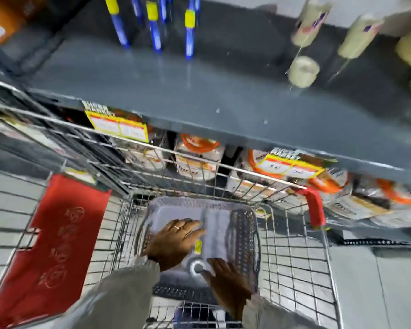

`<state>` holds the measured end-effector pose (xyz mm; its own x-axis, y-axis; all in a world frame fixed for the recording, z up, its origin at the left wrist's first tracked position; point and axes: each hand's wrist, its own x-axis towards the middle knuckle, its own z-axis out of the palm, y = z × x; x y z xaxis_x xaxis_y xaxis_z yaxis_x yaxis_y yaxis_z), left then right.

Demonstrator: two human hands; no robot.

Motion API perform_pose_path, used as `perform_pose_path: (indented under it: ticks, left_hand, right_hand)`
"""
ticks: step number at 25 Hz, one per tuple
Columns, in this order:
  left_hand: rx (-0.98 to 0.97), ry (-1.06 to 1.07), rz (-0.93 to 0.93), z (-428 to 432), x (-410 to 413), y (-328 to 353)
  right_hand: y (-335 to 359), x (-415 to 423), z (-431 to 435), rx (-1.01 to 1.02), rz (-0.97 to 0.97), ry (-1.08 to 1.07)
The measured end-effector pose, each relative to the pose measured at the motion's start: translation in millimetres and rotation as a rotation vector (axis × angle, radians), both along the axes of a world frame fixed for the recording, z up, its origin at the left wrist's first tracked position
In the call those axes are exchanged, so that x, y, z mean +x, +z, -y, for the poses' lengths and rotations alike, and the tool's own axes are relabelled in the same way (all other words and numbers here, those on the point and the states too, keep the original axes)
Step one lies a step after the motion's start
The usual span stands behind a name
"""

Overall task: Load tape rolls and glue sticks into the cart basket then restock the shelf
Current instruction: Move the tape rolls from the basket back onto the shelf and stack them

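The tape rolls [303,71] are seen on the grey shelf [199,96], toward its right end: one cream roll lies nearer the front edge, and two taller cream stacks [360,36] stand behind it near the back; more pale rolls are cut off at the right edge of the view. The glue sticks [155,27], blue with yellow bands, are stood in a loose row near the back of the shelf, left of centre, well apart from the tape. The view is blurred, so labels cannot be read. Below the shelf's front edge, a wire cart [294,245] is parked, and a grey perforated plastic basket [243,233] is set inside it at the end nearest the shelf. The left hand [176,241] is spread flat, fingers apart and extended, and is laid palm down in the basket on a pale sheet-like surface; nothing is gripped by it. A ring is worn on one finger. The right hand [226,279] is placed at the near right corner of the basket, fingers loosely extended and slightly apart; its fingertips are touching or just beside a small roll [197,267] with a white ring face lying at the near edge of the basket floor. Whether that roll is actually pinched cannot be told. A red flap [57,245] is hung on the cart's left side.
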<state>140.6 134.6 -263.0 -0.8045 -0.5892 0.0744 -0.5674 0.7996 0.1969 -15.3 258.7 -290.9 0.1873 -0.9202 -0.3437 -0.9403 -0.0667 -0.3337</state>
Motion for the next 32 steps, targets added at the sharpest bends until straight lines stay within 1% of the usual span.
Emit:
perform_pose_path:
  ticks: [1, 3, 5, 6, 8, 10, 12, 13, 15, 18, 20, 21, 22, 25, 26, 29, 32]
  left_hand:
    - [0.065, 0.041, 0.06, -5, 4, -21]
    - [0.19, 0.142, 0.191, -9, 11, -57]
    - [0.361, 0.257, 0.319, -13, 23, -95]
    - [0.428, 0.299, 0.365, -17, 29, -116]
    - [0.506, 0.358, 0.35, -24, 34, -130]
    - [0.492, 0.4, 0.318, -30, 30, -127]
    - [0.509, 0.411, 0.29, -36, 31, -120]
    - [0.514, 0.404, 0.272, -35, 31, -116]
    - [0.514, 0.373, 0.231, -33, 29, -97]
    - [0.397, 0.336, 0.088, -26, 14, -30]
    - [0.349, 0.402, -0.03, -18, 6, 21]
    - [0.346, 0.46, -0.116, -13, 2, 41]
    - [0.326, 0.471, -0.194, -8, -3, 63]
    - [0.201, 0.351, -0.386, 11, -22, 121]
    - [0.158, 0.325, -0.472, 22, -34, 142]
    - [0.058, 0.317, -0.702, 54, -76, 204]
    - [0.116, 0.393, -0.85, 83, -118, 250]
  right_hand:
    - [-16, 4, -3, 0.0, -0.041, 0.074]
    - [-35, 11, 2, -0.1, -0.109, 0.195]
    - [-42, 17, 19, -0.051, -0.131, 0.288]
    - [-46, 22, 25, 0.044, -0.143, 0.31]
    - [-53, 30, 31, 0.133, -0.177, 0.242]
    - [-58, 35, 30, 0.122, -0.148, 0.184]
    - [-63, 30, 18, 0.002, -0.201, 0.313]
    - [-64, 27, 15, -0.051, -0.191, 0.355]
    - [-51, 19, 14, -0.196, -0.127, 0.35]
    - [5, 13, 26, -0.399, -0.076, 0.177]
    - [55, 9, 43, -0.565, -0.069, 0.018]
    - [77, 5, 53, -0.647, -0.065, -0.042]
    - [100, -1, 63, -0.726, -0.043, -0.091]
    - [171, -29, 97, -0.963, 0.04, -0.227]
    - [193, -40, 113, -1.022, 0.099, -0.302]
    - [253, -74, 160, -1.119, 0.374, -0.563]
    - [275, -110, 201, -1.046, 0.609, -0.767]
